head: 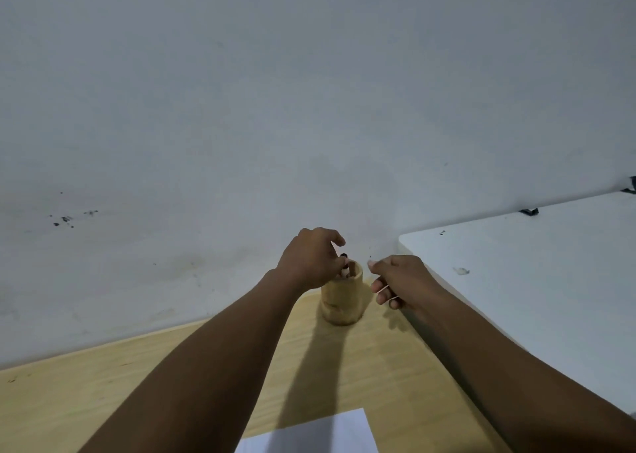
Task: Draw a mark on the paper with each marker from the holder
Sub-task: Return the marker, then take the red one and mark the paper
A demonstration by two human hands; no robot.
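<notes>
A round wooden holder (342, 297) stands on the wooden table near the wall. My left hand (311, 258) reaches over its rim, fingertips pinched on a white marker (344, 270) that still stands inside; a dark cap tip (343, 255) shows just above the fingers. My right hand (399, 278) hovers just right of the holder without touching it, fingers loosely curled and nothing in them. The white paper (309, 435) lies at the bottom edge of the view, near me, partly covered by my left forearm.
The light wooden table (103, 401) runs up to a white wall (309, 108). A raised white tabletop (533, 280) borders the wooden one on the right, close to my right arm, with small dark bits near its far edge.
</notes>
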